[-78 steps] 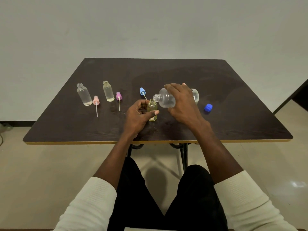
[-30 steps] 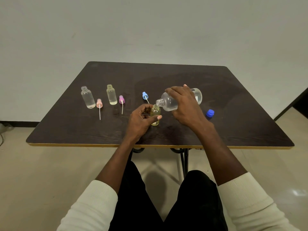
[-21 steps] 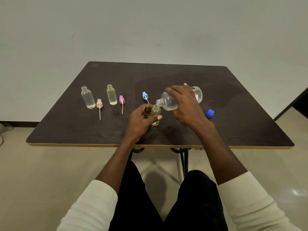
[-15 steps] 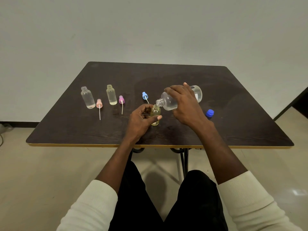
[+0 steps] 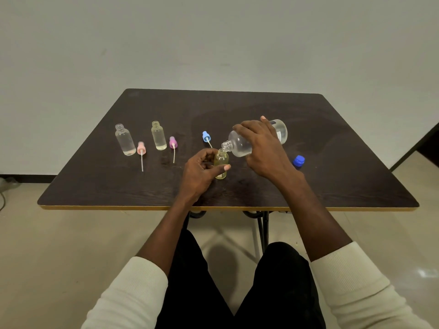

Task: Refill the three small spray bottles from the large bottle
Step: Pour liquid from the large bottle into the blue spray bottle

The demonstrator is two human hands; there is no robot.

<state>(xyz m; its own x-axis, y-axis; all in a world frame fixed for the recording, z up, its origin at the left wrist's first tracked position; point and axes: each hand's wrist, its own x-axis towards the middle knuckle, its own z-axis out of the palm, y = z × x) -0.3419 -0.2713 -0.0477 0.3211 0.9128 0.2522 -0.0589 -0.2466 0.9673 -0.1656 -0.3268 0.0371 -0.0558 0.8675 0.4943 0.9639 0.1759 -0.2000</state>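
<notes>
While my right hand [image 5: 263, 148] grips the tipped large bottle [image 5: 240, 146] over the yellowish spray bottle [image 5: 221, 166], my left hand [image 5: 202, 169] holds that small one upright on the bench [image 5: 332, 143]; its blue cap [image 5: 298, 161] lies right.

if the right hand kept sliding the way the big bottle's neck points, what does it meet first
Likely the small yellowish bottle in the left hand: the large bottle in the right hand has its mouth right above that neck. Depth is unclear.

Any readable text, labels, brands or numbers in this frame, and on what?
Large bottle, tilted in the right hand: a label patch near its base carries print, too small and blurred to read.
No other writing shows on the small bottles, the spray tops, the blue cap or the table.
</notes>
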